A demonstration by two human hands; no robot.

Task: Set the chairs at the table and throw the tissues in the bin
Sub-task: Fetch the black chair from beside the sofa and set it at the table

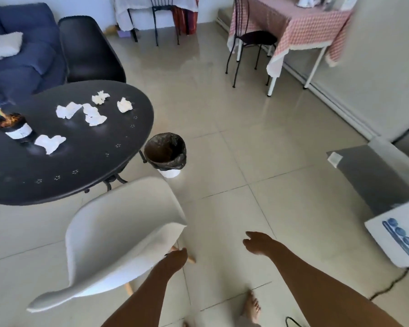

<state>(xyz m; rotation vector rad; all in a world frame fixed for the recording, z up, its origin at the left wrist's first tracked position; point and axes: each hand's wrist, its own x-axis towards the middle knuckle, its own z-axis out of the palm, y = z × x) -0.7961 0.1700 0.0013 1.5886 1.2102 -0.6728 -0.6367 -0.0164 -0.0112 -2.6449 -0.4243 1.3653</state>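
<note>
White moulded plastic chair [118,234] gripped at backrest edge by left hand [174,258]; right hand [257,243] open, empty. Risk: one-handed push skews chair.

Single head view — looks forward and down from standing height, floor [234,161] close, room beyond.

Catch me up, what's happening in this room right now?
A person is at the white chair, which stands pulled back from the round black table. The left hand is at the edge of its backrest; whether it has a grip is unclear. The right hand hangs open and empty. Crumpled tissues lie on the table beside a potted plant. The lined bin stands on the floor by the table. A black chair sits at the far side.
</note>
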